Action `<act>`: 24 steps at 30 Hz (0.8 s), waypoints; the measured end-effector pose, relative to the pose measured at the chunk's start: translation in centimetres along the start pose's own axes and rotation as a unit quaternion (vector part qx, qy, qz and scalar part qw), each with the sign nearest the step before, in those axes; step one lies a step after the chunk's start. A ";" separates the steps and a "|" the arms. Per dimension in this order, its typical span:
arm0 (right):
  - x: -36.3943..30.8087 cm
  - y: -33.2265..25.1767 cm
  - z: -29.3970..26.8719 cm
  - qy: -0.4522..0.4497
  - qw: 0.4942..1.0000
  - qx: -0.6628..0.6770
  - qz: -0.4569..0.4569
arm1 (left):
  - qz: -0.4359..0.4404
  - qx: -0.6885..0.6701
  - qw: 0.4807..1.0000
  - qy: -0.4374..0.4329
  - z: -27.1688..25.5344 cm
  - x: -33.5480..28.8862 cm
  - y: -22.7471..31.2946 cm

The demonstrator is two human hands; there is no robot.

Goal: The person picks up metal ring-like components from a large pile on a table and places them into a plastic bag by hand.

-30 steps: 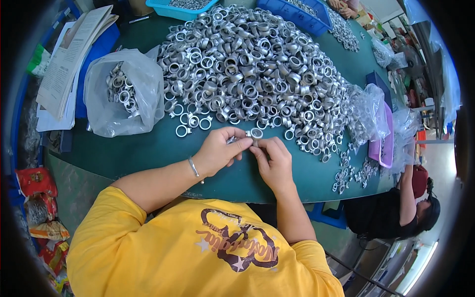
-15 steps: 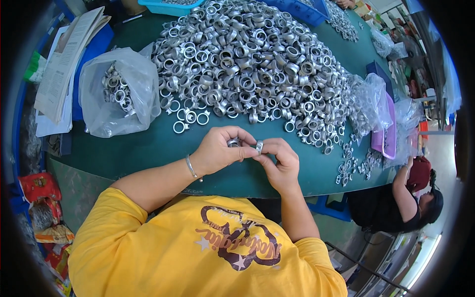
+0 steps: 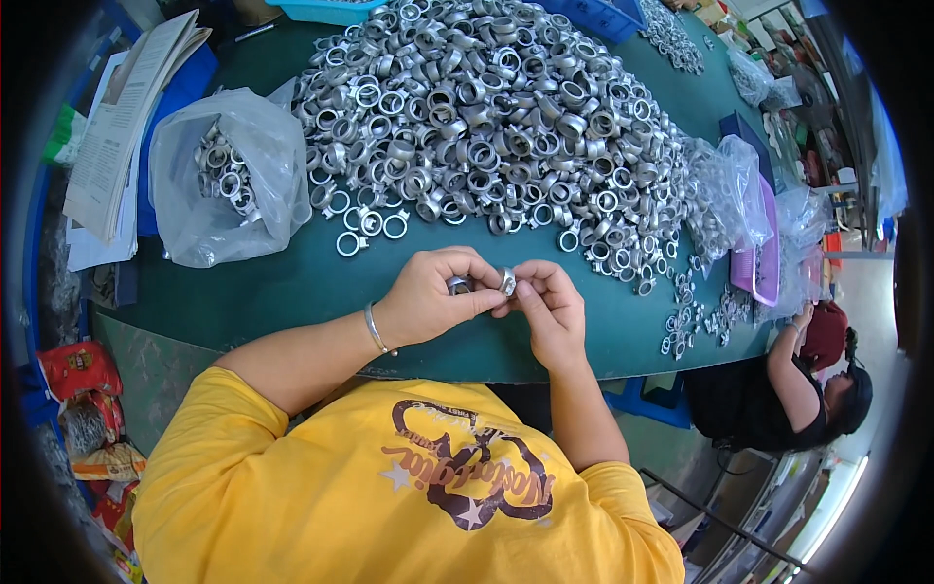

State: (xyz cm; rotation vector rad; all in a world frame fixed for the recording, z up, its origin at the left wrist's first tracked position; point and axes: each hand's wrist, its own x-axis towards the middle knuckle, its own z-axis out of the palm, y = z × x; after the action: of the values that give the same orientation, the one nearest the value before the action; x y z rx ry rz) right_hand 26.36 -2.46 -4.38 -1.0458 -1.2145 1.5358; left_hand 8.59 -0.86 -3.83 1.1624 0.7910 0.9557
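Between the fingertips of both my hands is a small silvery metal ring clamp (image 3: pixel 507 281). My left hand (image 3: pixel 424 296) is closed, its thumb and fingertips at the clamp's left side. Another metal ring (image 3: pixel 459 285) shows in the curl of that hand's fingers. My right hand (image 3: pixel 552 313) pinches the clamp from the right with thumb and fingers, hiding part of it. Both hands are above the green tabletop (image 3: pixel 292 302), close to its near edge. Beyond them rises a big pile of similar metal rings (image 3: pixel 486 127).
At the left stands an open clear plastic bag (image 3: pixel 175 209) with rings inside. Loose rings (image 3: pixel 681 321) lie at the right, near a purple basket (image 3: pixel 769 243) and plastic bags. Blue bins (image 3: pixel 598 19) are at the back. Another person (image 3: pixel 778 389) sits at the right.
The clamp has turned between my fingertips and sits slightly further left. My right thumb has moved up onto it. The view has shifted slightly.
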 end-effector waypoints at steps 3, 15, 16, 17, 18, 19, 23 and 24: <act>0.0 -0.1 0.0 0.002 1.000 0.028 0.015 | -0.039 -0.018 0.999 -0.004 0.1 -0.1 0.5; 0.2 0.7 -0.4 -0.004 0.997 0.069 0.036 | 0.104 0.161 0.981 0.005 0.1 -0.1 -0.6; 0.2 0.8 -0.5 -0.013 0.996 0.078 0.031 | 0.095 0.168 0.981 0.004 0.2 -0.1 -0.5; 0.1 0.8 -0.5 -0.012 0.996 0.078 0.032 | 0.095 0.167 0.981 0.004 0.3 -0.1 -0.7; 0.2 0.8 -0.5 -0.011 0.990 0.133 0.035 | 0.111 0.161 0.980 0.029 0.3 0.0 -1.0; 0.2 0.9 -0.4 -0.010 0.981 0.188 0.037 | 0.127 0.154 0.978 0.053 0.3 0.0 -1.2; 0.1 1.1 -0.5 -0.010 0.967 0.254 0.034 | 0.011 0.075 0.996 0.039 0.1 0.1 -1.2; 0.2 1.1 -0.3 0.003 0.975 0.223 -0.012 | -0.098 0.020 0.995 0.013 -0.2 0.3 -0.8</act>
State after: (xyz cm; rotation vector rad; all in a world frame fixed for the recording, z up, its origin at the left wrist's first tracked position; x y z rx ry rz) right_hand 26.41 -2.36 -5.53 -0.7329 -0.8175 1.6827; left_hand 8.68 -0.64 -4.70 1.0869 0.9311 0.7975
